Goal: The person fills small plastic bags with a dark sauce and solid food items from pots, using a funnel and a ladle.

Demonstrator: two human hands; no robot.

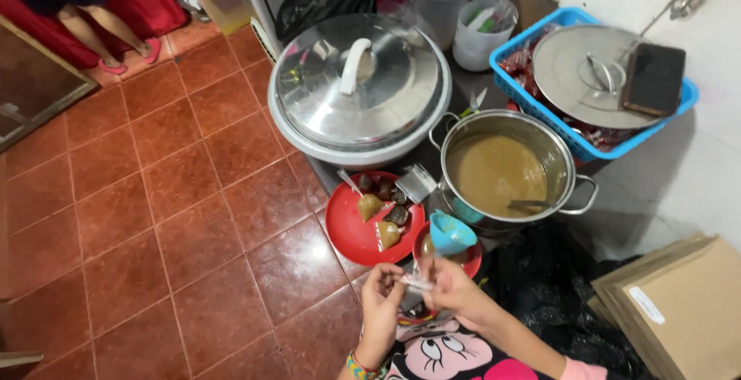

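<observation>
We see both hands close together low in the frame, above the red tiled floor [177, 218]. The left hand [381, 287] and the right hand [450, 286] pinch the two ends of a small clear plastic bag [417, 281] stretched between them; each grip is closed on it, fingertips pressed to the plastic. What the bag contains we cannot tell.

Just beyond the hands sits a red plate [351, 229] carrying several small filled bags of brownish sauce [370, 206] and a metal spoon. Beside it, to the right, a smaller red bowl [471, 260] holds a turquoise funnel [449, 232] tilted on its rim. Touching that bowl stands a steel pot [567, 168] filled with thick brown liquid, a ladle handle resting in it.

Behind the plate we note a large round cooker with a metal lid [359, 87] and white handle. To the right, a blue plastic basket [571, 21] bears another steel lid and a dark flat object. Flattened cardboard [679, 303] lies at the lower right. At the upper left, another person's legs in pink sandals [116, 56] stand well apart from us.
</observation>
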